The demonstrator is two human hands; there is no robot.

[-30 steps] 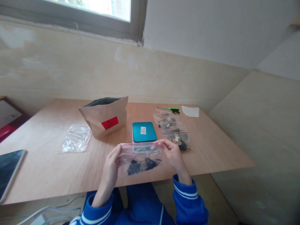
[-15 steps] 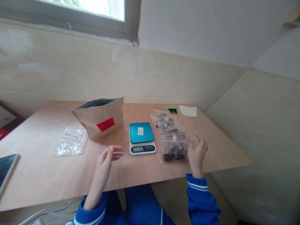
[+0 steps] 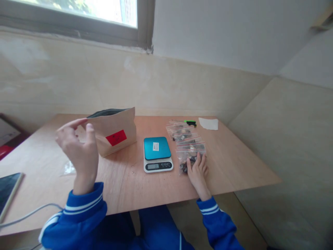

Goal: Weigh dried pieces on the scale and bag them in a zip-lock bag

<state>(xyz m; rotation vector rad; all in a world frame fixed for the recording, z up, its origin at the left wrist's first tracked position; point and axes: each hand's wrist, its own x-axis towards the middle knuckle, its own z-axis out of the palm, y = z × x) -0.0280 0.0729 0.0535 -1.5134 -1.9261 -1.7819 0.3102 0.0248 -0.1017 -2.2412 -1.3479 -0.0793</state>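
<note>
My left hand (image 3: 81,149) is raised in front of the left side of a brown paper pouch (image 3: 128,126). Its fingers are apart, and the index finger reaches the pouch's upper left corner; whether it touches cannot be told. The pouch stands upright with its dark-lined mouth open and a red label on its front. My right hand (image 3: 199,173) lies with spread fingers on the nearest clear zip bag (image 3: 182,156), which has dark pieces inside. Several more filled zip bags (image 3: 186,131) overlap behind it. Between my hands sits a kitchen scale (image 3: 157,148) with a blue top.
A green and black screwdriver (image 3: 191,122) and a white paper piece (image 3: 208,124) lie at the back right. Clear plastic bags (image 3: 69,168) show partly behind my left hand. A tablet-like device (image 3: 10,189) and a cable (image 3: 33,212) are at the left.
My left hand has moved left and up, from beside the scale to the pouch. My right hand has come down and left onto the nearest zip bag, which has shifted slightly away.
</note>
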